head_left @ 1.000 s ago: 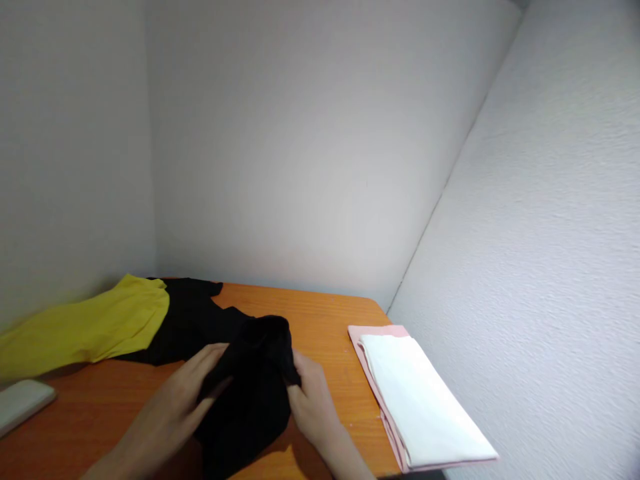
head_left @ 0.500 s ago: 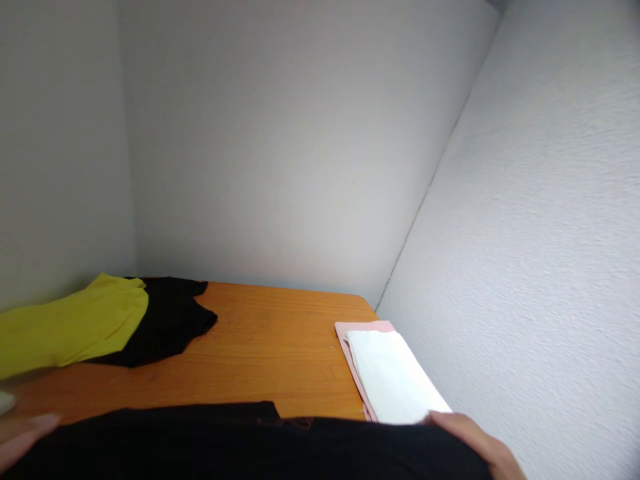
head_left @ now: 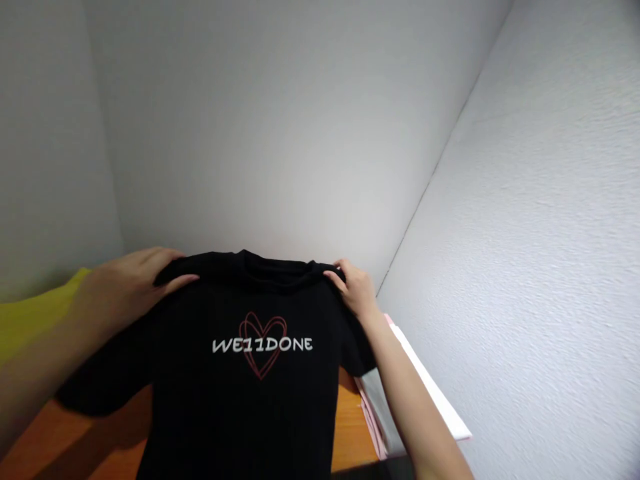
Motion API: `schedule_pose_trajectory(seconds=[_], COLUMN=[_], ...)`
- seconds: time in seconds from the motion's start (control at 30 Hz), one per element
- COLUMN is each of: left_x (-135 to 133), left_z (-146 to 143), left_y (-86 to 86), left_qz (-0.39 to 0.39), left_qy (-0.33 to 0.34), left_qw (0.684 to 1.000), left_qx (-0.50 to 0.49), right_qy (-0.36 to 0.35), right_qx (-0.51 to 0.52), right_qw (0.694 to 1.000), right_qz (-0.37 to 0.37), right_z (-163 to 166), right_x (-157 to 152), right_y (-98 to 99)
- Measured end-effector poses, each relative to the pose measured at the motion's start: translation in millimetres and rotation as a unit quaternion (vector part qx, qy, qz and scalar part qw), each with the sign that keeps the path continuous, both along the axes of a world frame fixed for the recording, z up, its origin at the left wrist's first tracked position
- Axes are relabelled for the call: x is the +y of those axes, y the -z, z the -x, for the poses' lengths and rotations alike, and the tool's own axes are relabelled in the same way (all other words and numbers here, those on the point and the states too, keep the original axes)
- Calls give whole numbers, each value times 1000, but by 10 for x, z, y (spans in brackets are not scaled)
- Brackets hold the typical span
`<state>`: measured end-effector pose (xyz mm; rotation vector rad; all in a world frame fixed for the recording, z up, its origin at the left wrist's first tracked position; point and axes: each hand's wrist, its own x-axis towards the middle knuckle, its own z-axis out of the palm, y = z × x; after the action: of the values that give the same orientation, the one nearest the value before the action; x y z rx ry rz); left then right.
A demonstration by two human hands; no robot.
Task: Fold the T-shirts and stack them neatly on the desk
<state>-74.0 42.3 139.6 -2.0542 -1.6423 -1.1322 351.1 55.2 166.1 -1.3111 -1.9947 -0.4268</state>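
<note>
A black T-shirt hangs spread out in front of me, its printed side towards me. White lettering crosses a red heart outline on its chest. My left hand pinches one shoulder between thumb and fingers. At the other shoulder, my right hand grips the cloth the same way. The neckline lies between the two hands, and both short sleeves droop outside them. The shirt's lower end runs out of view at the bottom.
Yellow cloth lies at the left, partly behind my left arm. Folded white cloth over pink cloth sits at the right of the wooden table. Pale walls rise behind and to the right.
Both hands have risen from the bottom edge and come closer together, lifting the black shirt so its printed front shows. It now covers much of the table and the black cloth at the left.
</note>
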Motion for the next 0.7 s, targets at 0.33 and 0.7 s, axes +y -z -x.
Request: schedule_pose_trajectory(seconds=[0.33, 0.7], left_x=[582, 790], left_z=[-316, -493], left_y=[1342, 2026], left_qz=[213, 304], left_qy=[100, 76], left_qw=[962, 934], left_qx=[139, 174], right_qy=[15, 54], right_qx=[-63, -64], right_qw=[967, 943], right_qz=[247, 322], right_z=[477, 581], right_x=[355, 400], right_y=[1535, 2128])
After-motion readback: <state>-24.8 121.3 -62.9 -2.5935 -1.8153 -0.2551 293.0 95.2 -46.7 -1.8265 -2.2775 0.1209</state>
